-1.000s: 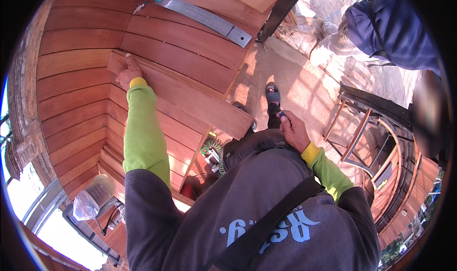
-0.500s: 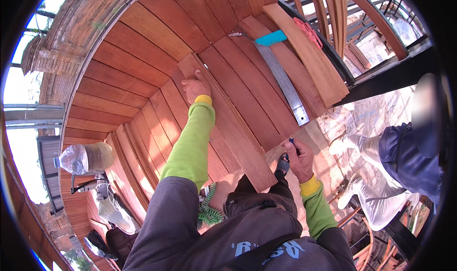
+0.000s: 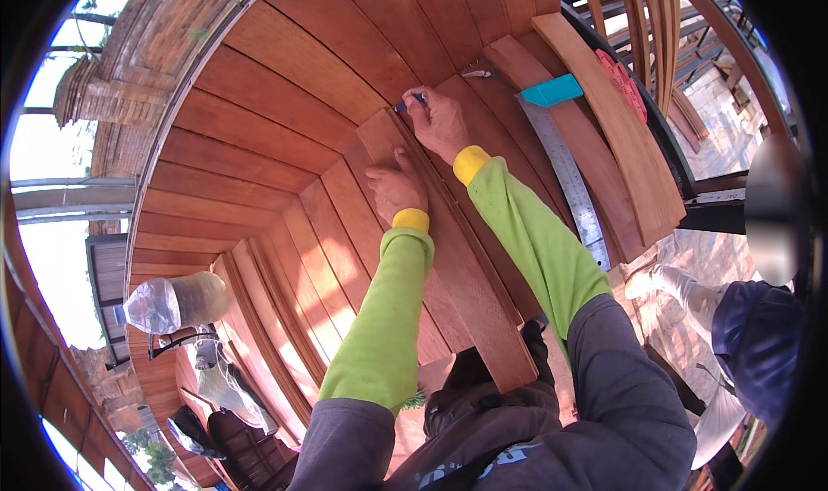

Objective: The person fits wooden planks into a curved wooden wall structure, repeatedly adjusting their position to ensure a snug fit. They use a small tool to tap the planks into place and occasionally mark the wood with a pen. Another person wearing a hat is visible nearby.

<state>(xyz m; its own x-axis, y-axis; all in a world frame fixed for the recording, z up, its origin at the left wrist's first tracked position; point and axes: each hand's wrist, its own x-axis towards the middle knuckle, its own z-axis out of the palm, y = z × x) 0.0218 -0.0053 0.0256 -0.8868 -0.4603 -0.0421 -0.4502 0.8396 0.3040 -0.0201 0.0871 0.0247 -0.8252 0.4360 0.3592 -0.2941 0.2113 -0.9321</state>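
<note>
A reddish-brown wooden plank (image 3: 457, 271) lies over the boards of a curved wooden bench, its near end jutting toward me. My left hand (image 3: 398, 187) presses on it near the far end, fingers curled at its left edge and thumb on top. Beyond it, my right hand (image 3: 438, 124) is closed round a small blue pencil-like stick (image 3: 412, 102). The stick's tip is at the plank's far end, by the seam where the backrest boards (image 3: 319, 59) meet the seat. To the right lies a try square (image 3: 552, 90) with a teal handle and steel blade.
Two loose boards, one lighter (image 3: 617, 137), lie at the right by a pinkish-red object (image 3: 621, 85). A clear plastic bottle (image 3: 177, 303) sits at the left. Another person (image 3: 755, 344) is at the right edge. A dark metal frame (image 3: 720, 217) borders the bench.
My right hand has come up from beside my body to the plank's far end, carrying the blue stick. My left hand stays on the plank. The whole view has shifted a little.
</note>
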